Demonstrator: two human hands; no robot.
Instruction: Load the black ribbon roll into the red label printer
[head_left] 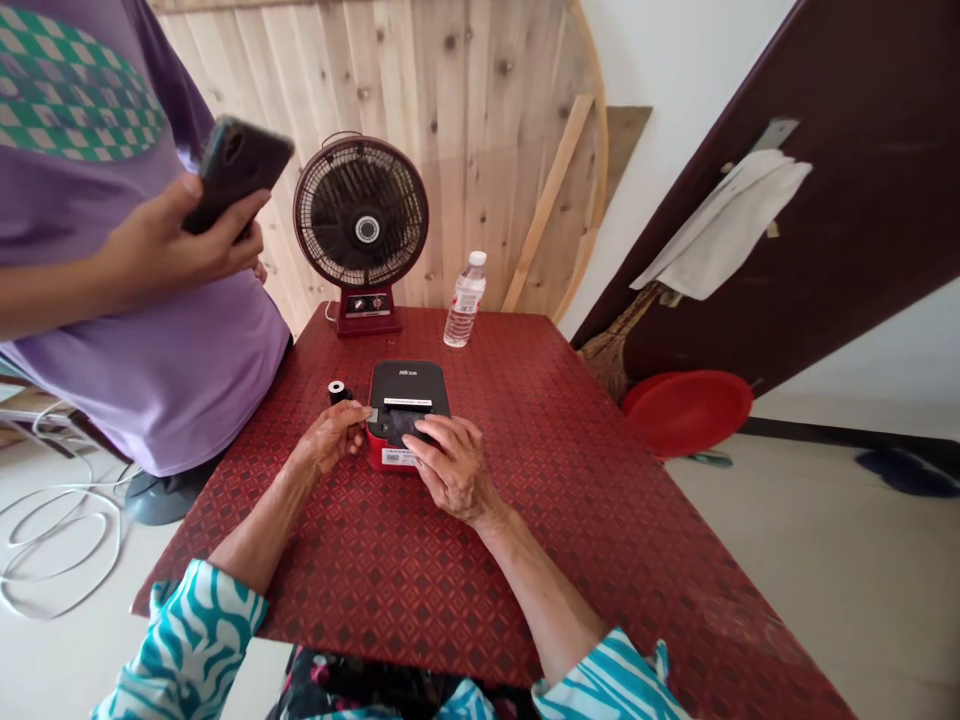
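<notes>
A small red and black printer (409, 382) with a white label on its front sits on the table. My left hand (334, 437) is at its left front corner, thumb and forefinger pinched together beside a small greyish tab. What that pinch holds is too small to make out. At the right front, my right hand (454, 465) grips the printer, its bent fingers over the dark front panel (401, 424). The palm side of that hand is hidden. A white-labelled strip crosses the printer's top. Just behind my left fingers stands a small black roll (337, 391) with a white end.
The red patterned table (540, 480) carries a fan (364, 230) and a water bottle (464, 300) at the back. A person in a purple shirt (142, 400) stands at the left, holding a phone (238, 170). Right of the table are a red basin (686, 410) and a broom (611, 355).
</notes>
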